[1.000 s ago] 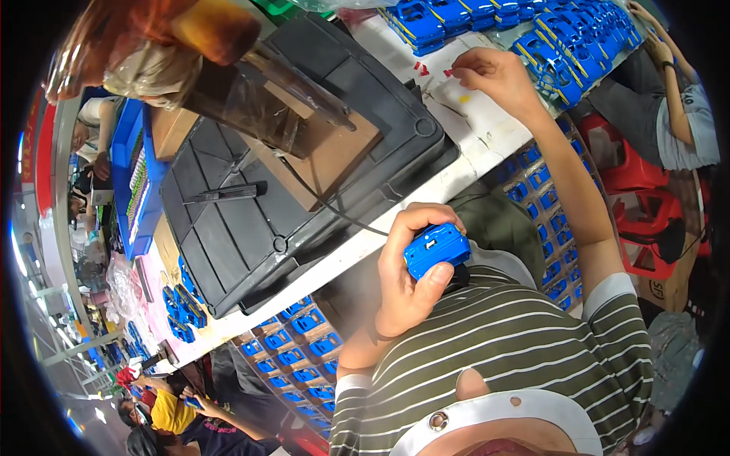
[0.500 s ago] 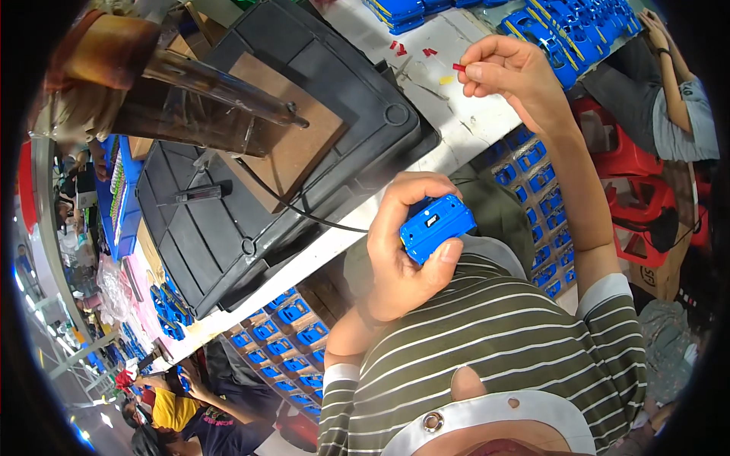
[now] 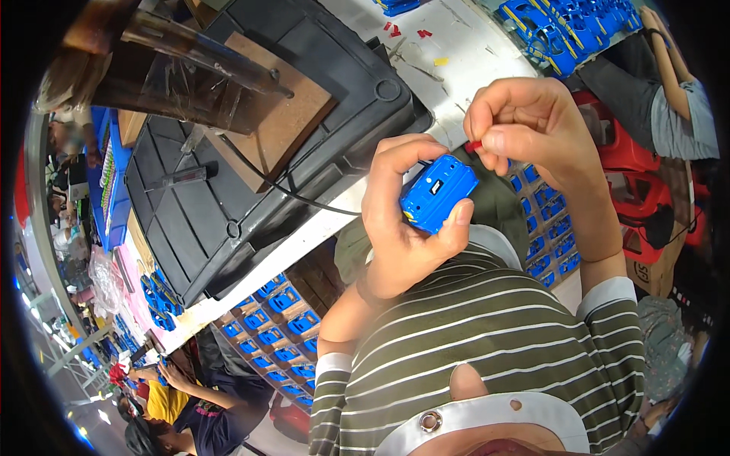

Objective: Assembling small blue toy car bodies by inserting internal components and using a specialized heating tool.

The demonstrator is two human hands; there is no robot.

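Note:
My left hand [image 3: 403, 228] is closed round a blue toy car body [image 3: 439, 194], fingers on its far side and thumb on its near side. A small dark and white mark shows on its upturned face. To the right and slightly above, my right hand [image 3: 525, 129] pinches a small red plastic piece [image 3: 473, 145] between thumb and forefinger. The red piece is close to the car body but apart from it. More small red pieces [image 3: 423, 33] lie on the white tabletop [image 3: 449, 61] beyond my hands, with a yellow bit [image 3: 440, 61] among them.
A black ribbed case lid [image 3: 304, 99] fills the table at left, under a press-like fixture with a brown board [image 3: 281, 114]. Blue car bodies [image 3: 570, 30] are piled at far right. Compartmented boxes [image 3: 281, 327] hold more below. Red stools [image 3: 627, 197] and other people [image 3: 205, 403] are around.
My right hand has come down and left with the red piece, nearer the car body. The left hand has tilted the car body slightly, keeping its hold.

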